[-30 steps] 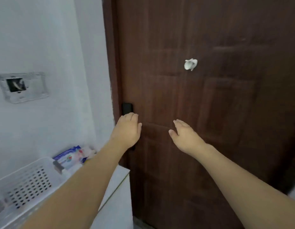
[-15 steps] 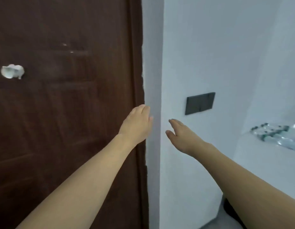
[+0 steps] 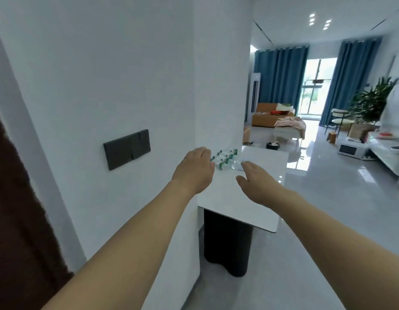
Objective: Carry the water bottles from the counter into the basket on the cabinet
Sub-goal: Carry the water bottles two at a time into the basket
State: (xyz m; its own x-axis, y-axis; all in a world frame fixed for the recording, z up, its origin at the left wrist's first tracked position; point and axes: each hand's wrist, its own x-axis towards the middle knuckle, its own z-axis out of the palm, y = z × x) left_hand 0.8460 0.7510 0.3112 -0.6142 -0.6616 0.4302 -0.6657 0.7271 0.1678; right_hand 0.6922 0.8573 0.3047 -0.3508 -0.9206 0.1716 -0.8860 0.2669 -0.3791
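Several clear water bottles (image 3: 227,161) with green caps lie on their sides on the white counter (image 3: 256,198), close to the wall. My left hand (image 3: 194,171) is stretched out in front of me, palm down with relaxed fingers, and holds nothing; it partly hides the left end of the bottles. My right hand (image 3: 258,180) reaches forward beside it, fingers straight, empty, its fingertips in line with the right end of the bottles. Both hands look nearer to me than the bottles. The basket and cabinet are out of view.
A white wall with a dark switch panel (image 3: 127,148) runs along the left; a brown door (image 3: 17,220) is at the far left edge. The counter stands on a dark base (image 3: 227,245). Open grey floor (image 3: 317,220) leads to a living room with a sofa, curtains and plant.
The view has swung right, from the door and basket past the switch panel to the counter. The bottles have come to the centre. Both hands stay stretched out and empty.
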